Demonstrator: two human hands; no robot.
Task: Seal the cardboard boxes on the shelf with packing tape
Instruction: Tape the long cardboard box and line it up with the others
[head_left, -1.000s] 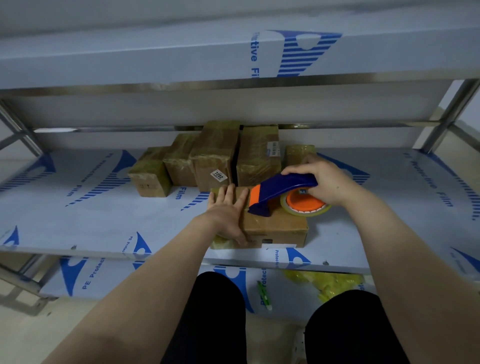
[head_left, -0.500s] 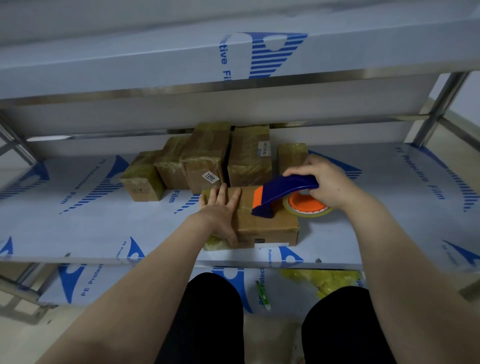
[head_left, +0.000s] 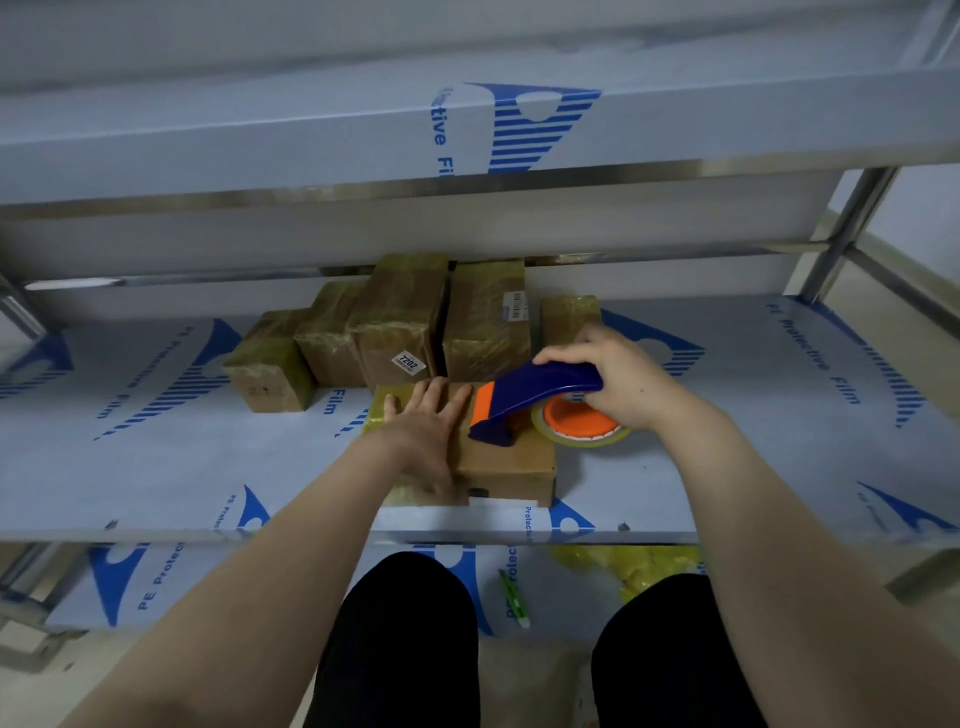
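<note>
Head view: the left hand (head_left: 421, 434) lies flat, fingers straight and slightly apart, pinning the brown cardboard box (head_left: 511, 462), likely against sliding. Just right of those fingertips, the right hand (head_left: 626, 379) clamps curled fingers round the blue-and-orange plastic tape dispenser (head_left: 535, 397), its nose on the box.

The tape dispenser (head_left: 540, 395) at centre right is dark blue with a bright orange band at its nose. Its roll (head_left: 576, 422) has an orange core ringed by clear, yellowish tape. The front box (head_left: 511, 457) is plain brown cardboard; the back boxes (head_left: 400, 306) carry a yellow-green sheen. A white label (head_left: 409, 362) bears black digits, 7202. The shelf (head_left: 156, 467) is pale grey-white film printed with blue striped logos and blue lettering. At lower centre, a blurred green object (head_left: 514, 597), perhaps a pen, has a white tip.
</note>
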